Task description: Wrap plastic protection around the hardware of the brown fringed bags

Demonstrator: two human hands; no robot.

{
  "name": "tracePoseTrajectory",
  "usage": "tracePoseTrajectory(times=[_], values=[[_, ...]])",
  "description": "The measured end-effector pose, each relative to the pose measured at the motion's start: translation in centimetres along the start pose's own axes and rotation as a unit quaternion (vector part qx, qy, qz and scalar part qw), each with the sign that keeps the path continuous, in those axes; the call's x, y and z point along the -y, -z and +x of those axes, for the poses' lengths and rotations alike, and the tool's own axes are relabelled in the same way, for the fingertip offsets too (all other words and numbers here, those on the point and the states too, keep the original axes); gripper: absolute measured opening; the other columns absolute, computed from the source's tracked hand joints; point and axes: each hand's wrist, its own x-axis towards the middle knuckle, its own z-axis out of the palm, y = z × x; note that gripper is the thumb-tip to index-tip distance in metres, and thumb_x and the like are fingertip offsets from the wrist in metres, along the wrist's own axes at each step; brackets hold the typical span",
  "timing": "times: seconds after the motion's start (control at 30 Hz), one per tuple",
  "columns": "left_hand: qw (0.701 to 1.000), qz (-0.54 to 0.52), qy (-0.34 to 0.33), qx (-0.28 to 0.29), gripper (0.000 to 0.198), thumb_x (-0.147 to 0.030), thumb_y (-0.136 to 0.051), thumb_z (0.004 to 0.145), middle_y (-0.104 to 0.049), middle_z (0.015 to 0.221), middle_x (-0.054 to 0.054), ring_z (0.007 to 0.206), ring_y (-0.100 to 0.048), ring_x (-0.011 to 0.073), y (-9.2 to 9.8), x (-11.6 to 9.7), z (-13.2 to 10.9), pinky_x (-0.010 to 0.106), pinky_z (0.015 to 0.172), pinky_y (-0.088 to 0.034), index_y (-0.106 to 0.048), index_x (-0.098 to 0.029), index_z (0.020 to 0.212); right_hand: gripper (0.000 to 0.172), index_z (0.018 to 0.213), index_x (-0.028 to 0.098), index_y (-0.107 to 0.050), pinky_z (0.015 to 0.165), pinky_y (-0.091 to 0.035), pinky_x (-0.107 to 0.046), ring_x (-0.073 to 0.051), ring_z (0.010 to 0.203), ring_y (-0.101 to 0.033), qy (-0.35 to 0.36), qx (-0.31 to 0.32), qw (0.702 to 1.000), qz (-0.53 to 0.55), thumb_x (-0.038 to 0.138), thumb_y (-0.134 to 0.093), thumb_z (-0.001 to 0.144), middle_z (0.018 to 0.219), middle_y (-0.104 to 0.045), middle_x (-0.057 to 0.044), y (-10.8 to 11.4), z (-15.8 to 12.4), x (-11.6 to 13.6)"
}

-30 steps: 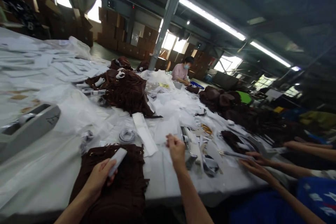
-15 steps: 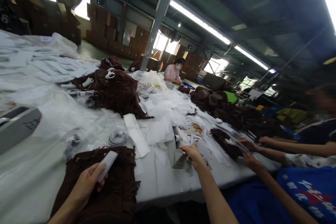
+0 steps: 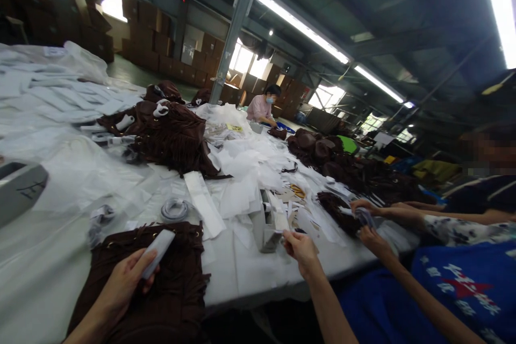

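My left hand [image 3: 123,282] is closed around a flat white wrapped strip [image 3: 158,251] and rests on a dark brown fringed bag [image 3: 153,285] lying at the near table edge. My right hand [image 3: 300,247] reaches to the right, its fingers pinched at the end of a grey tape dispenser [image 3: 269,221], seemingly on a bit of tape that is too small to make out. A long white paper strip [image 3: 204,203] lies between the bag and the dispenser.
A coiled grey strap [image 3: 176,208] and a second grey dispenser [image 3: 18,189] sit on the white-covered table [image 3: 250,274]. More brown fringed bags [image 3: 169,137] and loose paper are piled farther back. Co-workers' hands [image 3: 368,226] work on the right; another person [image 3: 262,107] is seated at the far end.
My right hand has moved from above the table right and toward me, to the dispenser's near end. The view has swung right. My left hand keeps the white strip on the bag.
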Motion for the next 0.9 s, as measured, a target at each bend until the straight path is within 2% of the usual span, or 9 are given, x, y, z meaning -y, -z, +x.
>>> tracePoseTrajectory(times=[0.17,0.27,0.37,0.5,0.6,0.7,0.8,0.9], values=[[1.000,-0.004,0.009,-0.005,0.038,-0.050,-0.068,0.069,-0.055,0.055,-0.001,0.044,-0.044,0.0094,0.1,0.4,0.3,0.019,0.037,-0.036,-0.060,-0.013,0.071,0.046,0.053,0.019,-0.053,0.043,-0.034,-0.026,-0.012,0.039,-0.042,0.014,-0.036,0.998,-0.049,0.064,-0.061,0.059,0.038,-0.046,0.002,-1.4,-1.7,-3.8],[1.000,-0.007,0.006,-0.007,0.037,-0.049,-0.068,0.070,-0.055,0.055,-0.002,0.042,-0.043,0.0090,0.1,0.3,0.2,0.019,0.036,-0.036,-0.059,-0.013,0.071,0.043,0.051,0.019,-0.056,0.047,-0.036,-0.027,-0.017,0.048,-0.050,0.039,-0.067,0.992,-0.101,0.060,-0.061,0.061,0.043,-0.054,-0.004,-1.7,-1.5,-4.1],[1.000,-0.008,-0.006,-0.003,0.036,-0.048,-0.068,0.070,-0.055,0.055,-0.002,0.042,-0.044,0.0091,0.2,0.1,0.0,0.020,0.037,-0.036,-0.059,-0.013,0.073,0.037,0.050,0.019,-0.058,0.054,-0.037,-0.030,-0.023,0.060,-0.057,0.061,-0.090,0.982,-0.155,0.054,-0.060,0.063,0.055,-0.064,-0.010,-1.5,-1.6,-4.1],[1.000,-0.011,-0.011,0.000,0.036,-0.048,-0.067,0.068,-0.055,0.055,-0.002,0.040,-0.044,0.0094,0.5,-0.2,0.0,0.020,0.036,-0.035,-0.059,-0.014,0.073,0.030,0.041,0.022,-0.054,0.056,-0.037,-0.033,-0.027,0.060,-0.058,0.053,-0.111,0.968,-0.221,0.044,-0.058,0.062,0.052,-0.062,-0.012,-0.6,-3.5,-5.0],[1.000,-0.003,-0.015,-0.002,0.036,-0.049,-0.065,0.068,-0.056,0.056,-0.002,0.040,-0.044,0.0094,0.6,-0.4,0.0,0.021,0.036,-0.035,-0.058,-0.014,0.072,0.025,0.052,0.023,-0.061,0.059,-0.039,-0.033,-0.028,0.064,-0.060,0.060,-0.106,0.962,-0.243,0.044,-0.055,0.064,0.057,-0.064,-0.010,-0.5,-5.4,-4.9],[0.999,0.016,-0.038,-0.012,0.037,-0.051,-0.063,0.069,-0.055,0.055,-0.003,0.041,-0.046,0.0101,0.5,-1.0,-0.2,0.020,0.037,-0.036,-0.057,-0.015,0.073,0.030,0.067,0.021,-0.066,0.062,-0.041,-0.030,-0.024,0.066,-0.058,0.110,-0.012,0.973,-0.202,0.049,-0.056,0.068,0.064,-0.065,-0.006,-3.1,-7.2,-2.6],[0.997,0.050,-0.066,-0.007,0.039,-0.053,-0.059,0.072,-0.055,0.057,-0.002,0.042,-0.048,0.0108,0.6,-1.6,-0.7,0.021,0.040,-0.038,-0.057,-0.015,0.077,0.034,0.069,0.018,-0.065,0.057,-0.039,-0.027,-0.017,0.057,-0.051,0.156,0.157,0.967,-0.128,0.051,-0.058,0.072,0.057,-0.057,-0.002,-8.4,-9.4,1.3],[0.991,0.094,-0.097,-0.014,0.038,-0.054,-0.054,0.076,-0.054,0.057,-0.002,0.044,-0.048,0.0113,0.7,-1.9,-1.2,0.022,0.042,-0.038,-0.055,-0.016,0.078,0.034,0.069,0.017,-0.064,0.052,-0.035,-0.024,-0.013,0.052,-0.044,0.183,0.302,0.934,-0.057,0.050,-0.057,0.077,0.054,-0.050,0.001,-14.2,-12.0,4.9]])
